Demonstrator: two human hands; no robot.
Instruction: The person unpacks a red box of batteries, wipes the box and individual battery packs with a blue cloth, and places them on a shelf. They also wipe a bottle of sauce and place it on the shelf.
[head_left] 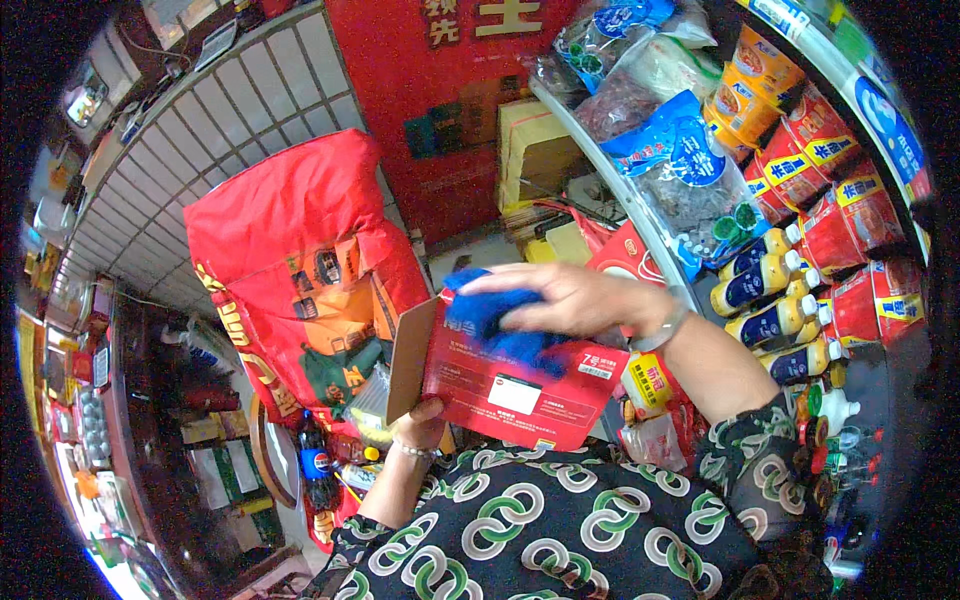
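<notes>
A red gift box (465,405) with white print is held tilted in front of my body. At its lower left corner my left hand (418,427) grips it, the fingers mostly hidden by the box. Over the box's upper face, my right hand (570,302) presses a bunched blue cloth (485,312); hand and cloth are slightly blurred by motion. A brown side panel (408,360) of the box faces left.
Behind the box lies a large red printed bag (300,230). Shelves at right hold bagged goods (680,150), yellow-capped bottles (770,300) and red noodle tubs (840,230). A cola bottle (315,465) stands low on the left, near a round-edged stool (272,455).
</notes>
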